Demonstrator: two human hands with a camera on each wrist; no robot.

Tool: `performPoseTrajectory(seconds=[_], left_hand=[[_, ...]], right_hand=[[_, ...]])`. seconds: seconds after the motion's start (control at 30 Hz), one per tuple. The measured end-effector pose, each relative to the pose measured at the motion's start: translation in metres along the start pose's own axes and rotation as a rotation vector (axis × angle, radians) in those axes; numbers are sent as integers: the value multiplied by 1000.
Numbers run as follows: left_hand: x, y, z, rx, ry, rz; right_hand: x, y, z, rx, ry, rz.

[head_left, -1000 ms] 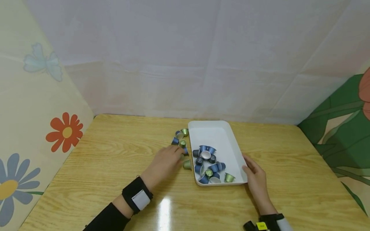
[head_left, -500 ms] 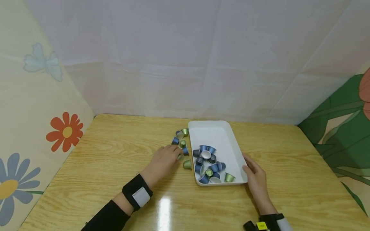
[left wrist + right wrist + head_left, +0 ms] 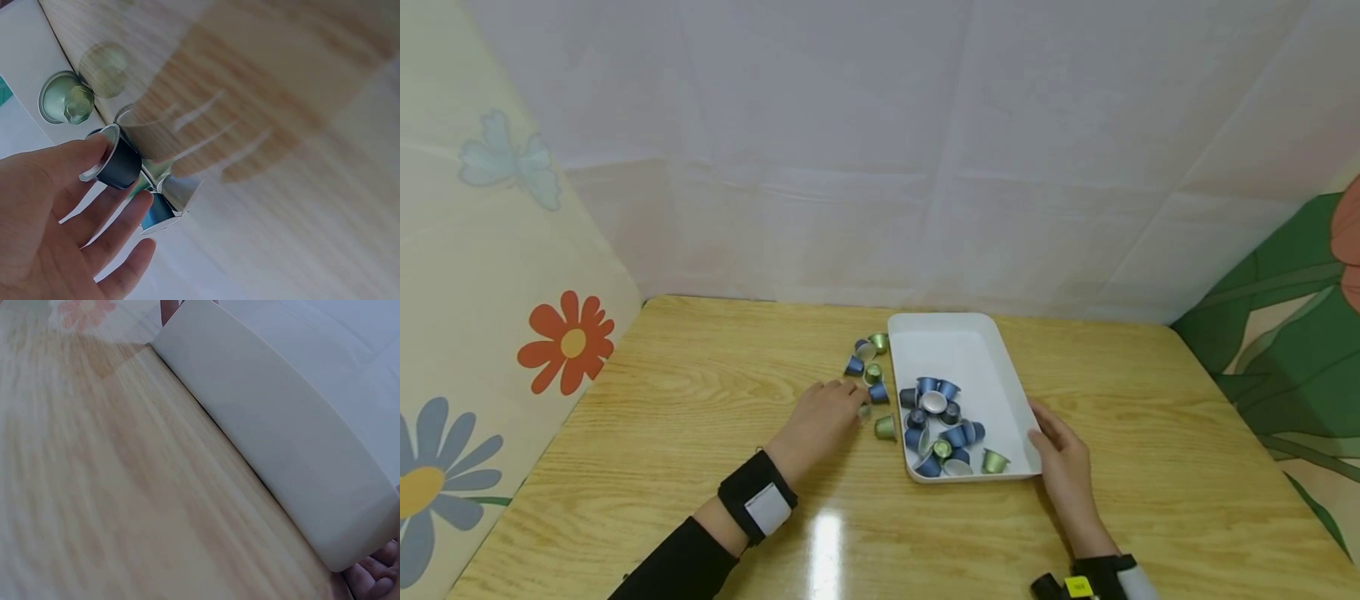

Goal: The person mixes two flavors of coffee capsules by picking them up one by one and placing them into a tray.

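My left hand [image 3: 823, 417] pinches a dark coffee capsule [image 3: 120, 164] between thumb and fingers, just left of the white tray [image 3: 955, 342]. The capsule's silvery rim faces the thumb in the left wrist view; in the head view the fingers mostly cover it. Close to the fingertips lie a blue capsule [image 3: 878, 392] and a green capsule [image 3: 885, 427], both on the table. My right hand [image 3: 1066, 467] grips the tray's right side near the front corner, thumb at the rim. Inside the tray, several blue, dark and green capsules cluster toward the front left, with one green capsule [image 3: 996, 461] apart at the front.
More loose capsules line the tray's left side farther back, among them a green one [image 3: 878, 342] and a blue one [image 3: 854, 365]. The wooden table [image 3: 715, 358] ends at a pale cloth [image 3: 820, 208] behind, with flower-printed panels at both sides.
My left hand has drawn back slightly to the left with the dark capsule, uncovering more of the blue capsule beside the tray. My right hand and the tray stay put.
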State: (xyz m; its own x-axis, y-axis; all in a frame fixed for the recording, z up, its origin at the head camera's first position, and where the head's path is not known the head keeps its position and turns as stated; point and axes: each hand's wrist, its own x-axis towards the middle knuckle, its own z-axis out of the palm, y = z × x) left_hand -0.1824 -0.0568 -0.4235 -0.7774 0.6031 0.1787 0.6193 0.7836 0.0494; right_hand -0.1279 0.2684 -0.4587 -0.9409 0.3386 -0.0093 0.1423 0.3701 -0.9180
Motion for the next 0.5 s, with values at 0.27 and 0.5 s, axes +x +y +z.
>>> performPoseTrajectory(seconds=[0.27,0.5], left_hand=[[0,1,-1,22,-4,-4],[0,1,-1,25,6,-4]], right_hand=[[1,2,-1,0,10,-24],[2,3,-1,-7,16,-38]])
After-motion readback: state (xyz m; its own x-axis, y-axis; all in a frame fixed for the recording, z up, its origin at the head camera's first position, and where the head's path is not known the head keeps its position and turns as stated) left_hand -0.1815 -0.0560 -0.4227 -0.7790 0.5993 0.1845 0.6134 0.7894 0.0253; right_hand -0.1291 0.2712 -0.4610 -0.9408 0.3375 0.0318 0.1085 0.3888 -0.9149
